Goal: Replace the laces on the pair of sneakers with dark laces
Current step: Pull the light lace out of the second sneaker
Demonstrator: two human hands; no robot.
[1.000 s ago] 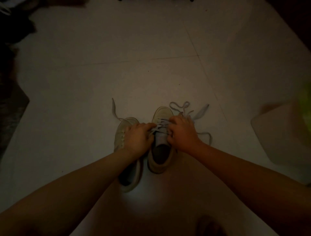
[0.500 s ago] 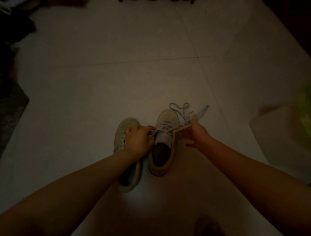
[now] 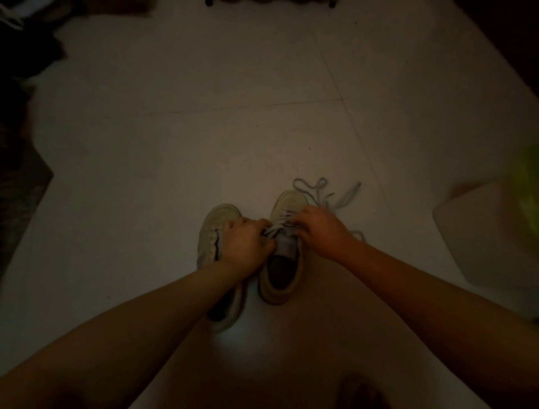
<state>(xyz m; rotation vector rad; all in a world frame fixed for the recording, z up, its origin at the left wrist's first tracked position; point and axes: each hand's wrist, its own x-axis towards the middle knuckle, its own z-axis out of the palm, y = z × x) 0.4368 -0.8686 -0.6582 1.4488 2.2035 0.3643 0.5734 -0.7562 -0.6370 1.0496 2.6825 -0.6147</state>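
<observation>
Two pale sneakers stand side by side on the tiled floor, toes pointing away from me. The left sneaker (image 3: 210, 233) is partly covered by my left hand (image 3: 246, 242), whose fingers are closed on a grey lace (image 3: 277, 226) at the right sneaker's (image 3: 288, 201) tongue. My right hand (image 3: 322, 230) rests on the right side of that sneaker's eyelets, fingers pinched on the lace. Loose grey lace ends (image 3: 326, 192) lie in loops on the floor past the toe and to the right. The light is dim.
A pale boxy object (image 3: 490, 233) with something bright green (image 3: 529, 189) above it sits at the right. Dark clutter (image 3: 23, 43) fills the far left, and a dark mat (image 3: 20, 204) lies at the left edge. Furniture feet (image 3: 208, 3) show at the top.
My right hand, which had pulled a lace strand out to the right, has come back onto the right sneaker's eyelets. My left hand has stayed at the tongue.
</observation>
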